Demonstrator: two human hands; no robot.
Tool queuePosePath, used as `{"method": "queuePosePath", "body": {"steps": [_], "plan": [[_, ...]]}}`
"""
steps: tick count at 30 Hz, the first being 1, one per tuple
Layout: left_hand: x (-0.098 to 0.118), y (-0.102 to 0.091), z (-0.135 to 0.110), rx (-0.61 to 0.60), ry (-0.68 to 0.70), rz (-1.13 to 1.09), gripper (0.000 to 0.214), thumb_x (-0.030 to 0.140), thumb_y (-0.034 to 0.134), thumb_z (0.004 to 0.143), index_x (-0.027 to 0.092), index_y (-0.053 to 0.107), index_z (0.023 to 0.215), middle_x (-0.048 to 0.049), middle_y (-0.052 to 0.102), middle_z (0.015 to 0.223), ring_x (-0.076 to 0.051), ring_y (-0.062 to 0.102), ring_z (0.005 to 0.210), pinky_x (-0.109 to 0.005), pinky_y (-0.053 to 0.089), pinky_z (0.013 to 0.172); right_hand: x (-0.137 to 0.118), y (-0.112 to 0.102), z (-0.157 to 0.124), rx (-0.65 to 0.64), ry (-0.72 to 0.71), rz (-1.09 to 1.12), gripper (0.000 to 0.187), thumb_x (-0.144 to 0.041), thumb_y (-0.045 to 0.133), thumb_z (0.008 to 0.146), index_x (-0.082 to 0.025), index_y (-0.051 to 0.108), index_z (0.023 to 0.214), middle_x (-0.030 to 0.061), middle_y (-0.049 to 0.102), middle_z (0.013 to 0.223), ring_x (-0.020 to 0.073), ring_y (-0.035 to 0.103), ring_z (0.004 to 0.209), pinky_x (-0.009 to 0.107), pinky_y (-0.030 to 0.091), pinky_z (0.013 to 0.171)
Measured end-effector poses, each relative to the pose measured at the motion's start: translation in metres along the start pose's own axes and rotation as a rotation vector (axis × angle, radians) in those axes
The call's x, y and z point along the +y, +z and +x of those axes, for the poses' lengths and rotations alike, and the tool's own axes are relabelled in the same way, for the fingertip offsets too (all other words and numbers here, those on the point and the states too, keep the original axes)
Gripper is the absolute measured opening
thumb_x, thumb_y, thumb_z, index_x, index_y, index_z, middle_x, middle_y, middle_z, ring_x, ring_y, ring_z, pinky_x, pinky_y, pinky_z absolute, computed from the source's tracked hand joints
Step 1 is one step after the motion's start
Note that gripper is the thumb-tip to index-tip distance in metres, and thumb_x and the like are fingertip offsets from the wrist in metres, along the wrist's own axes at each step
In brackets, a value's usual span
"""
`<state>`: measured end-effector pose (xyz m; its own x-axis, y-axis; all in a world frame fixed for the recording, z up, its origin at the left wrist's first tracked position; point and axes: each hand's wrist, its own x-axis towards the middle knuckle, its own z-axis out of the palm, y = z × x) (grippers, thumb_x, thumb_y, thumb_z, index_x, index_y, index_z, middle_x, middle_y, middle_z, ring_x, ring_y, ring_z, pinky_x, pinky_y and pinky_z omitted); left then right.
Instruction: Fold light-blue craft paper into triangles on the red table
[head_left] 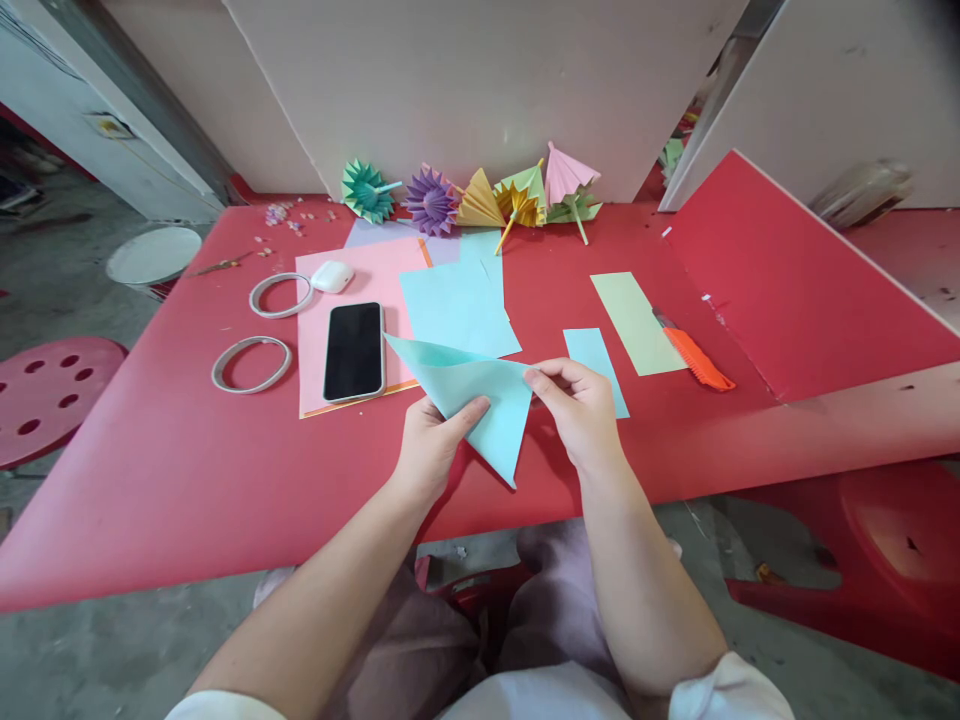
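A light-blue sheet of paper, folded over into a triangle-like shape, is held above the front of the red table. My left hand grips its lower left side, thumb on top and fingers hidden beneath. At the upper right corner, my right hand pinches the paper between thumb and fingers. One point of the sheet hangs down toward the table edge. Behind it lie more light-blue sheets. Just beyond my right hand rests a light-blue strip, with a pale green strip farther right.
An orange utility knife lies right of the strips. A phone and a white earbud case rest on pink paper. Two tape rolls sit left. Folded paper umbrellas line the back. A red board leans at right.
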<state>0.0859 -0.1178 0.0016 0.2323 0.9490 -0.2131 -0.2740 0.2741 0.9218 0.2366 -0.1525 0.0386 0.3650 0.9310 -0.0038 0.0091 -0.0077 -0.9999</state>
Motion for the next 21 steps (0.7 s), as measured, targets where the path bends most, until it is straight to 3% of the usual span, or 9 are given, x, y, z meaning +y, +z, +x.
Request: {"method": "queuePosePath", "body": {"steps": [21], "plan": [[0.001,0.0003,-0.0001,-0.01,0.002,0.014,0.022,0.026,0.075,0.065,0.016,0.069,0.083,-0.0044,0.071,0.087,-0.019,0.064,0.081,-0.027,0.051,0.07,-0.0041,-0.0014,-0.0011,-0.011,0.017,-0.03,0.012,-0.033,0.063,0.071,-0.021,0.063,0.071,-0.001,0.063,0.069,0.0134,0.06,0.068,0.028,0.051,0.067]]}}
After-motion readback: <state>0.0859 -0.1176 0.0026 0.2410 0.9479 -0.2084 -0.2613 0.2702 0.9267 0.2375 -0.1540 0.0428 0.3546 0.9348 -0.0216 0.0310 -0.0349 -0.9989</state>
